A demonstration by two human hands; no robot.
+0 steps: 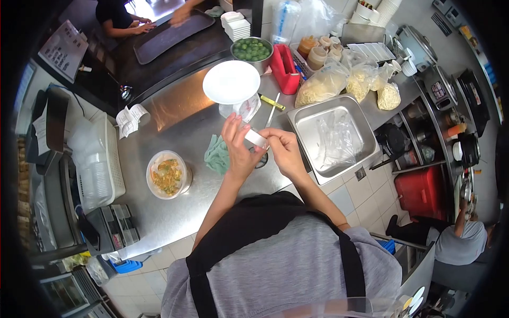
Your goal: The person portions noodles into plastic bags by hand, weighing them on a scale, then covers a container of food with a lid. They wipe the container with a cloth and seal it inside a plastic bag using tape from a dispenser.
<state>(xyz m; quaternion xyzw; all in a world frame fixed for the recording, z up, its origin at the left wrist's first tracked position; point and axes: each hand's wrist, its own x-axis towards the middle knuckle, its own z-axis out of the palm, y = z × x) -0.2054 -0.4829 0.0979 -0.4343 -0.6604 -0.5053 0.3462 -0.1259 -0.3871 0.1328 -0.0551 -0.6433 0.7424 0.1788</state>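
My left hand (240, 152) has its fingers around a small white band-like piece (256, 139), which looks like a roll of tape. My right hand (284, 150) pinches the near edge of this piece, with its fingers curled in. Both hands are over the steel counter (138, 206). A green cloth (216, 155) lies just left of my left hand. Beyond the hands are a white bowl (231, 82) and a clear plastic container (247, 110) partly under it. A round plastic tub of food (167, 175) stands open on the left.
At right is a steel pan (369, 124) with clear plastic bags (339, 139) inside. Behind it are bags of noodles (322, 89), a red holder (284, 69) and a bowl of green limes (251, 50). A white basket (114, 164) stands left. Co-workers are behind the counter and at far right.
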